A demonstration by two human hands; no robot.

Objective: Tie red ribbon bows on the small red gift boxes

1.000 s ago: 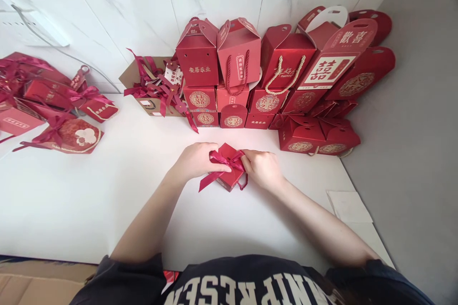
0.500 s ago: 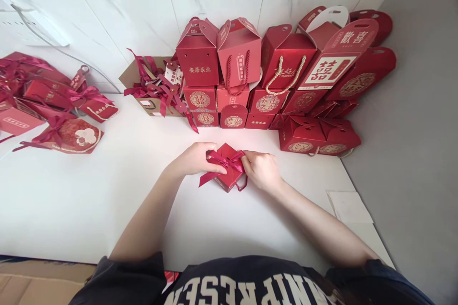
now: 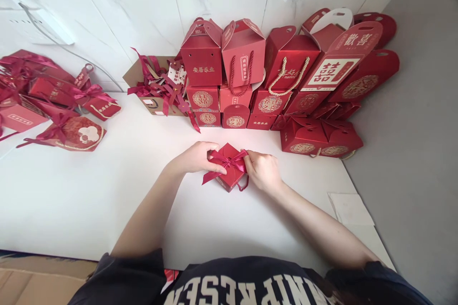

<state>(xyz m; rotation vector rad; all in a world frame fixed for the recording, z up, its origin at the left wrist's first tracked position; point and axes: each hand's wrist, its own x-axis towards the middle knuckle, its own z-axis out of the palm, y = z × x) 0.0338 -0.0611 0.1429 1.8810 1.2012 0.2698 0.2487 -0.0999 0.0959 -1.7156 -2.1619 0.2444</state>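
Observation:
A small red gift box sits on the white table in front of me, one corner turned toward me. Across its top lies a dark pink ribbon tied in a bow, with one tail hanging to the left. My left hand pinches the bow's left side between thumb and fingers, the thumb resting by the box top. At the opposite side, my right hand grips the bow's right loop between thumb and curled fingers. A dark red cord handle loops out at the box's right side.
Stacked red gift boxes stand against the tiled wall. Left of them is an open cardboard box of ribbons and tags. Several ribboned boxes lie far left. A white sheet lies near the right wall.
The camera view has shifted slightly, moving the background a little to the right. Both hands keep hold of the bow in nearly the same place.

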